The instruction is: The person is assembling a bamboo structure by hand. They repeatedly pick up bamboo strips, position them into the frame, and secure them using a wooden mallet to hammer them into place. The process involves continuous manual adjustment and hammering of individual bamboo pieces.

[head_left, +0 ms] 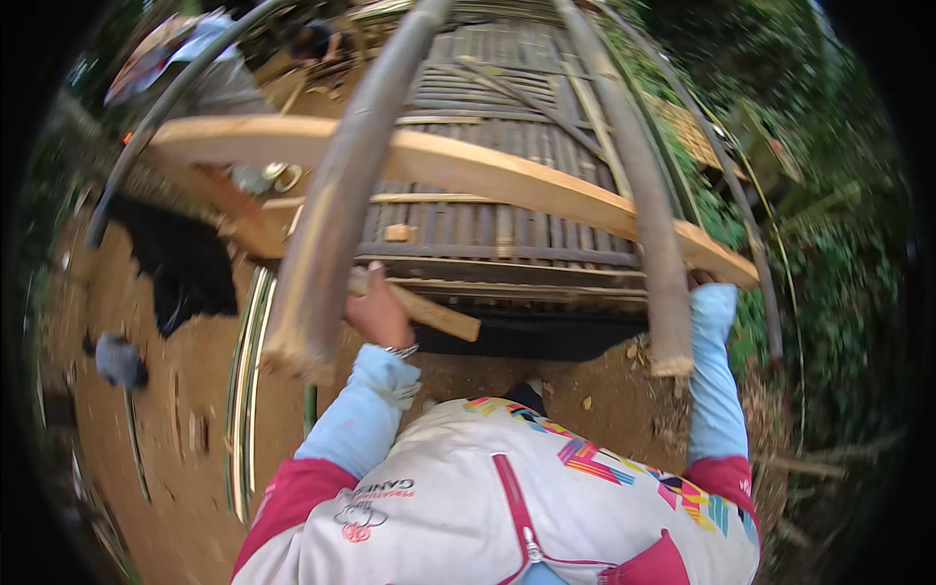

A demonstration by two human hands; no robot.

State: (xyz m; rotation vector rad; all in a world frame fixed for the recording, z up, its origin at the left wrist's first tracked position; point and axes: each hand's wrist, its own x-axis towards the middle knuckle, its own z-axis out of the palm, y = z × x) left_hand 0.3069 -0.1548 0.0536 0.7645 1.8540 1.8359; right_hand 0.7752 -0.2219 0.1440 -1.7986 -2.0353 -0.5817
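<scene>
My left hand (378, 310) is closed, thumb up, around a short wooden piece (444, 317), beside the lower end of a thick bamboo pole (336, 214). My right hand (701, 278) is by the right end of a long sawn plank (526, 180), next to a second bamboo pole (648, 185). Its fingers are mostly hidden there. The plank runs crosswise between the poles and the slatted bamboo platform (497, 222), passing behind both poles. A small wood block (397, 233) lies on the platform.
Black cloth or sheeting (180, 258) hangs at left, above brown earth (175, 409). Long green bamboo strips (249, 390) lie on the ground. A person (195, 73) is at upper left, another farther back (312, 41). A thin curved pole (746, 195) and plants border the right.
</scene>
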